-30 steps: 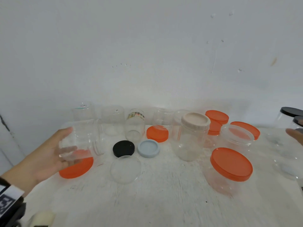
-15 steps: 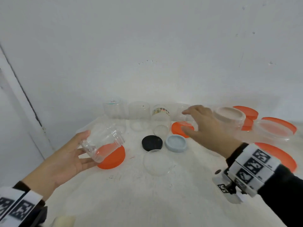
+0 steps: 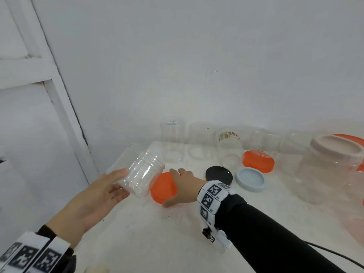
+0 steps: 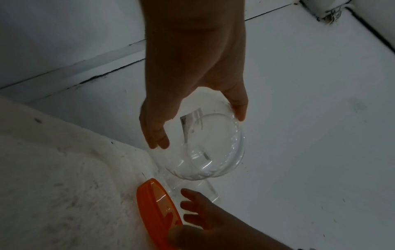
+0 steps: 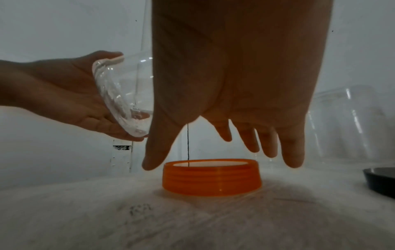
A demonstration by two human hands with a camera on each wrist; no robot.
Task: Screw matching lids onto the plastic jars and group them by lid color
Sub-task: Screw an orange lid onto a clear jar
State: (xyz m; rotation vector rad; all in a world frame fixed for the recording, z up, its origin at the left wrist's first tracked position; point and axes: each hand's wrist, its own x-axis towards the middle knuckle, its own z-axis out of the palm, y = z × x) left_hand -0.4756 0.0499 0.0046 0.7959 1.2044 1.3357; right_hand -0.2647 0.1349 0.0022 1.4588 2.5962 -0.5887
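Note:
My left hand (image 3: 118, 184) grips a clear, lidless plastic jar (image 3: 137, 174) by its base and holds it tilted above the table's left corner, mouth up and to the right. In the left wrist view the thumb (image 4: 238, 108) and fingers (image 4: 155, 135) curl round the jar (image 4: 209, 152). An orange lid (image 3: 162, 187) lies rim up on the white table just right of the jar. My right hand (image 3: 180, 184) hovers over it with spread fingers. In the right wrist view the fingertips (image 5: 292, 160) hang just above the orange lid (image 5: 211, 177), around its rim, holding nothing.
A black lid (image 3: 219, 174), a pale blue lid (image 3: 249, 179) and another orange lid (image 3: 258, 161) lie to the right. Several clear jars (image 3: 173, 142) stand along the wall, one labelled (image 3: 229, 148). A jar with a beige lid (image 3: 332, 164) stands at right. The table edge runs close at left.
My right hand has swung from the back middle of the table to over the orange lid at left. The left hand has kept the jar, lifted and tilted beside that lid.

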